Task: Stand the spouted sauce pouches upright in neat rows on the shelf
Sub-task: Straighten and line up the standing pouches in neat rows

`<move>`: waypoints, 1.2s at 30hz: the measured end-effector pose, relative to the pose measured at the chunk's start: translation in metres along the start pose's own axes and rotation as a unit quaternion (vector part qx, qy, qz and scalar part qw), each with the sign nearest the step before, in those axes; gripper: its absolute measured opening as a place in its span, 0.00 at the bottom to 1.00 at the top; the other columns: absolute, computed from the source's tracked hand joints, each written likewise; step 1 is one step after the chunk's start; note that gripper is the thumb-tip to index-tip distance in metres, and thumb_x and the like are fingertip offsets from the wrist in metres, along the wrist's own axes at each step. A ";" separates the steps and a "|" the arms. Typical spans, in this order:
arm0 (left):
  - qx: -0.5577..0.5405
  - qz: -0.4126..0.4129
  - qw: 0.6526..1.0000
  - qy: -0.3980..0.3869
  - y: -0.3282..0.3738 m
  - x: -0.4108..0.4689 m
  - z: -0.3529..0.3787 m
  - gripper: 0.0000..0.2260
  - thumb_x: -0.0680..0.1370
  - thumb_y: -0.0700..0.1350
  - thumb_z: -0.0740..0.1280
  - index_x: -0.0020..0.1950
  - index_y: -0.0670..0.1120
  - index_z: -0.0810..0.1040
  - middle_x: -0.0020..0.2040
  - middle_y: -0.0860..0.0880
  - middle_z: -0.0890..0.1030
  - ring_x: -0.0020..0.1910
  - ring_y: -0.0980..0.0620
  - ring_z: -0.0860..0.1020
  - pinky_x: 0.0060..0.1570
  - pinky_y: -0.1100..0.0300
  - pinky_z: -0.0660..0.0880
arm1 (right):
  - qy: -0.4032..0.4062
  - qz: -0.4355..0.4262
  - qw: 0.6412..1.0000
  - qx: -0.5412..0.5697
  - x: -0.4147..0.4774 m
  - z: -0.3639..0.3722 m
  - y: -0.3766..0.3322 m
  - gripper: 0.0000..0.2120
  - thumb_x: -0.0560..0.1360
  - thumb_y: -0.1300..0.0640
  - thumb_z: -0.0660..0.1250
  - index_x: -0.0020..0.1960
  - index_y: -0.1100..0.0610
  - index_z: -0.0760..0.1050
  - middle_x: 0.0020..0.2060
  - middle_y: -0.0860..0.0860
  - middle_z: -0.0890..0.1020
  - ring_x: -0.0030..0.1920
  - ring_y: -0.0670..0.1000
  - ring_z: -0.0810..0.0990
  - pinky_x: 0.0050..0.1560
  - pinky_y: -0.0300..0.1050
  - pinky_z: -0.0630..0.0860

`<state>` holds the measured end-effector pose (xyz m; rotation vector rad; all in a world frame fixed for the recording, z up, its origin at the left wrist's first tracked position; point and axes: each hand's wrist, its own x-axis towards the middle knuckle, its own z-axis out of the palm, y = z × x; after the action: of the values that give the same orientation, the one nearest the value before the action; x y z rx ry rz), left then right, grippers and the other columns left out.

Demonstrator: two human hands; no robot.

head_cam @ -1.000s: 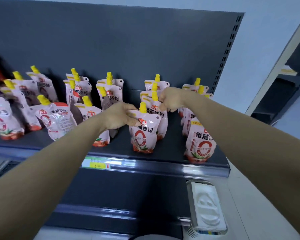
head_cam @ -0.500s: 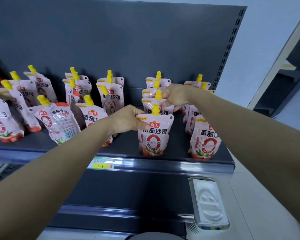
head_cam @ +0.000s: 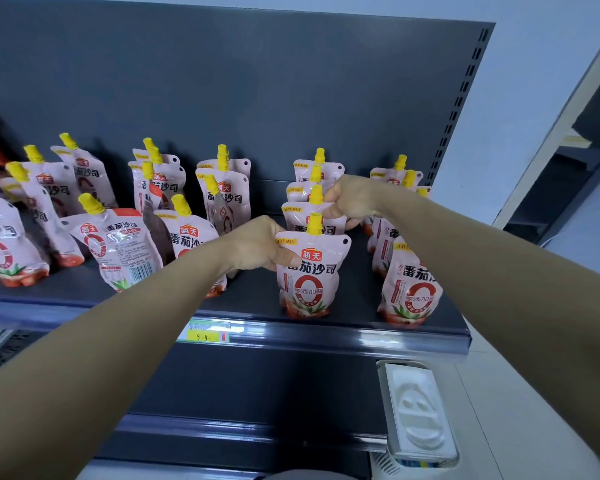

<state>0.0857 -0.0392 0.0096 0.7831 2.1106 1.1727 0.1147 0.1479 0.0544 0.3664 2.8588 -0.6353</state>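
- While your left hand (head_cam: 260, 247) gripped the front pouch (head_cam: 310, 275) by its upper left edge, thumb across the printed face, that pouch stood upright near the lip of the shelf (head_cam: 253, 299), at about 5 o'clock from the middle of the view
- Your right hand (head_cam: 352, 200) was curled at 1 o'clock of it, pinching the top of the second pouch (head_cam: 291, 218) just beside its yellow spout; the two hands were apart, each clamped on its own pouch
- Behind those two, more pouches of the same column ran toward the back panel (head_cam: 222, 81) at 12 o'clock
- By my judgement the step in hand was squaring this column: front pouch set facing out, the one behind held straight
- The right column (head_cam: 411, 289) at 3 o'clock looked tidy and stood well apart from the pouches you held
- At 9 o'clock the work looked unfinished: the tilted pouch (head_cam: 118, 247) leaned with its barcode side showing, and its neighbours stood at mixed angles
- The next move probably called for letting go gently, one hand at a time, since a soft pouch may topple when released; then a reach to 9 o'clock to turn the tilted pouch face-front and stand it up
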 end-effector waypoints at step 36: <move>0.093 0.100 0.972 0.189 0.039 0.046 -0.045 0.09 0.76 0.38 0.67 0.55 0.39 0.78 0.42 0.49 0.78 0.43 0.53 0.75 0.42 0.69 0.70 | 0.151 0.018 0.986 0.073 0.011 -0.053 0.008 0.13 0.76 0.65 0.65 0.60 0.62 0.77 0.55 0.59 0.81 0.56 0.57 0.80 0.59 0.47 0.77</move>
<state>0.0310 -0.0118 0.0536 0.9340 2.5309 1.3281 0.0993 0.1806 0.0954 0.5816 3.0874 -0.8518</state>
